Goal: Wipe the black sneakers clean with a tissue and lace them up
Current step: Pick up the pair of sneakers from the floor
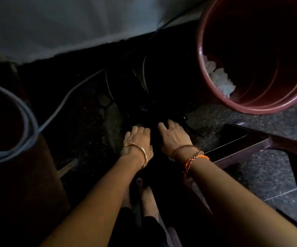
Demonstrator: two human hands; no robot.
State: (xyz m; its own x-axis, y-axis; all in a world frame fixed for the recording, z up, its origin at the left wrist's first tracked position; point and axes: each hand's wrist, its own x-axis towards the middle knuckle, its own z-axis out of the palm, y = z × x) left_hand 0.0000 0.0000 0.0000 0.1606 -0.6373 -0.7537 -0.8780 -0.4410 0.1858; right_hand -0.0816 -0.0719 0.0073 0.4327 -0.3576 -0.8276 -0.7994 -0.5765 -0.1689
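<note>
Both hands reach down side by side to the near end of the sneakers, which lie dark on the floor just ahead of them. The left hand is palm down with its fingers curled forward; the right hand is palm down too, fingers pointing into the shoes. They are close together but not touching. Whether either one grips a lace or a shoe I cannot tell, since the fingertips vanish into black.

Judging by the posture, the hands are set at the shoe openings for lacing or for steadying the pair, and no tissue shows in either. The crumpled white tissue lying inside the tilted red bucket suggests wiping is done or well along, with the bucket kept near as a bin.

Much is lost to the dim light. Only pale curved edges, likely sole rims, mark the sneakers; laces, eyelets and tongues cannot be made out. A grey cable crosses the floor at left. A dark phone rests on a low stool at right, the stool cut off by the frame. A bare foot shows between the forearms.
</note>
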